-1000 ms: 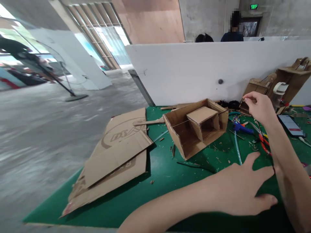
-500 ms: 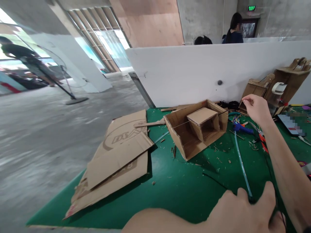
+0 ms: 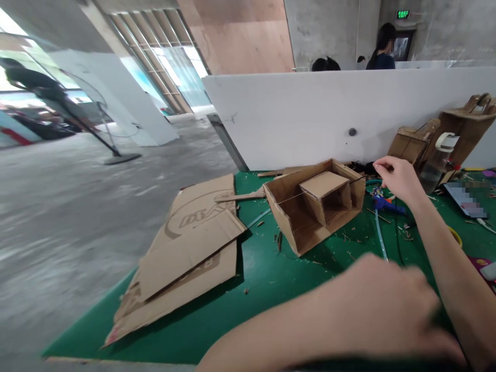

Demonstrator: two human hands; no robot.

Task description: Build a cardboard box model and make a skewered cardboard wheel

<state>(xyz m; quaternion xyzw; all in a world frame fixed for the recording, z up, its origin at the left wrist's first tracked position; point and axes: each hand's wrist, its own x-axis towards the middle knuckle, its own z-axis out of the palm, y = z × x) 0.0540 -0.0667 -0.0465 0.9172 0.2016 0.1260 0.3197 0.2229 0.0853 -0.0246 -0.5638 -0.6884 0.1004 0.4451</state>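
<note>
My right hand [image 3: 401, 178] is closed in a pinch just right of an open cardboard box [image 3: 284, 219]. A thin black cord [image 3: 357, 179] runs from the box's right side towards the pinched fingertips. A smaller cardboard compartment [image 3: 325, 185] stands inside the box, and a pale string [image 3: 289, 198] stretches to its left. A flat wooden stick [image 3: 244, 197] juts from the box's left end. In the foreground my left hand [image 3: 391, 305] is smeared by motion over the green table, and its fingers cannot be made out.
Cardboard sheets [image 3: 189, 253] overlap at the table's left. A blue glue gun [image 3: 389, 205], a light-blue tube [image 3: 380, 235] and scraps lie by my right wrist. A clear bottle [image 3: 436, 163], a phone [image 3: 465, 199] and cardboard builds [image 3: 459, 129] stand along the white partition [image 3: 287, 119].
My right hand has moved left and slightly down, closer to the box, still pinched. My left hand has lifted and turned, now covering the lower part of the light-blue tube. The box stays put.
</note>
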